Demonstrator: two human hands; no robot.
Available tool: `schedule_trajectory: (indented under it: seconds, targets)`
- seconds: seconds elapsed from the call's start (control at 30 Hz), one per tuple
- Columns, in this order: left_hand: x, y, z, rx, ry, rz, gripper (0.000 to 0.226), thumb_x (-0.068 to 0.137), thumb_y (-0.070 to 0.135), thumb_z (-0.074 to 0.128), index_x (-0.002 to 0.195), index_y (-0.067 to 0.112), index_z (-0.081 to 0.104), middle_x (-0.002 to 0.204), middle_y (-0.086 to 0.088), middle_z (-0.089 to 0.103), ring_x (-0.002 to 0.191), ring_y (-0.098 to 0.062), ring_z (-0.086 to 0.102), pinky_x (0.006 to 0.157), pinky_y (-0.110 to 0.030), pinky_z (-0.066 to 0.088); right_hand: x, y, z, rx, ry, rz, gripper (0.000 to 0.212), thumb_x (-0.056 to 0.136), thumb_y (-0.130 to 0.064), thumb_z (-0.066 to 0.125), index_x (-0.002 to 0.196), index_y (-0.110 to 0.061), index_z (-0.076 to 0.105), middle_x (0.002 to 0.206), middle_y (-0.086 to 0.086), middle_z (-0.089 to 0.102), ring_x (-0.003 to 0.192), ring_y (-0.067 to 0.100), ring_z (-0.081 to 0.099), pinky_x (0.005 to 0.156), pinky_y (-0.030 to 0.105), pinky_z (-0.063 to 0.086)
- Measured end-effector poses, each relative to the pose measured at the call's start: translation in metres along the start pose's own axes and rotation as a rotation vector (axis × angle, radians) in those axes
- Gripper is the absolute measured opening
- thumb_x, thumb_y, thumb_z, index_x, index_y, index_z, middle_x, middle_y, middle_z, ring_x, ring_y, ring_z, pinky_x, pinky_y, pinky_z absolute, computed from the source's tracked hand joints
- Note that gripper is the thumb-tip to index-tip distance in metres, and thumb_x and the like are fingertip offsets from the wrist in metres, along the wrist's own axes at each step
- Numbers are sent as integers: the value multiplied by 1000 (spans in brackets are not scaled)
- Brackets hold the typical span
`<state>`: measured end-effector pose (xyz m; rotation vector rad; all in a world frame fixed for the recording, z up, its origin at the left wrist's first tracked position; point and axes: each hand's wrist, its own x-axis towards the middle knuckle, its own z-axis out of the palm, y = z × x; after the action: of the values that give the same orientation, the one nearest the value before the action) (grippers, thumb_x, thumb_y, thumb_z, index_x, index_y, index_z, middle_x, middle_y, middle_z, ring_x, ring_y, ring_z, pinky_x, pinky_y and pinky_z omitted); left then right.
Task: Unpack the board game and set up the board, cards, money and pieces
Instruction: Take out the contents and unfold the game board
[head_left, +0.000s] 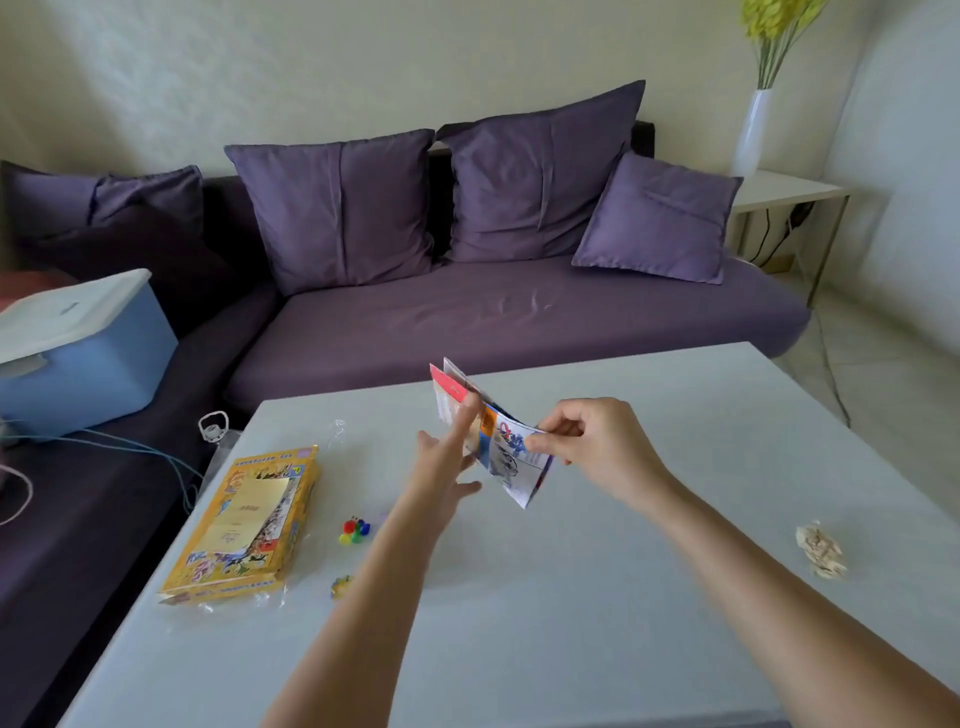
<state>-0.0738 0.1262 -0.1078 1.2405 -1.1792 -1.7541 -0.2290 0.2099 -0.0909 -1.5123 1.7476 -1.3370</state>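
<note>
Living room with a purple sofa (519, 317) behind a pale table (571, 623): at the left of the top a yellow game box (244, 525) with a cream sheet (249, 512) lying in it, just right of it a small heap of coloured pieces (355, 530), well off to the right a crumpled paper wad (823, 551). Above the table's middle, a folded game board (511, 460) on edge, long axis running from far left down to near right. Pinched at its near end between thumb and forefinger of the right hand (592, 441); touched on its left face by the straight, slightly spread fingers of the left hand (444, 462).

A home living room: a purple sofa (519, 312) with cushions (337, 208), a low table (571, 597), a vase (751, 132).
</note>
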Motion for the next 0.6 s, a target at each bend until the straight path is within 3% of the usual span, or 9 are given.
schedule_trajectory:
  seconds: [0.07,0.13,0.2,0.3,0.47,0.6]
  targets:
    - [9,-3,10,-46,-76,-13,122,56,77,66,149,14,16,139,-1,43,113,-21,56,93,-51,45,-6,-3,-4,-68,3,-45,20,73,-15,81,62,-22,66,53,-18,60,49,0,51,49,11,34]
    - [15,-5,17,-47,-170,-3,132,38,87,65,147,23,27,140,-3,49,116,-22,57,92,-50,44,-12,-5,-6,-124,-9,-88,21,70,-17,82,59,-21,65,56,-15,61,51,1,50,50,14,33]
    - [20,-9,20,-90,-255,-5,125,35,89,63,138,23,40,130,-11,59,116,-28,59,99,-57,40,-16,-7,-9,-121,-18,-113,19,68,-18,83,60,-16,66,57,-14,60,51,2,49,51,14,33]
    - [22,-17,23,-179,-377,-45,117,48,86,59,138,12,42,123,-19,62,115,-34,59,103,-63,33,-21,-10,-15,-52,-17,-107,25,67,-21,86,58,-14,63,52,-13,57,48,2,45,49,13,31]
    - [9,-21,30,-238,-416,-40,91,66,78,49,122,7,54,127,-22,58,116,-36,57,98,-55,43,-15,-10,-23,167,51,-34,56,58,-33,89,50,-15,36,42,-11,34,43,8,29,44,17,22]
    - [8,-12,24,-390,-465,-9,90,75,74,31,128,4,52,131,-21,56,121,-34,54,105,-49,38,-8,8,-32,382,124,39,50,69,-25,82,55,-13,36,44,-6,34,41,13,32,43,19,27]
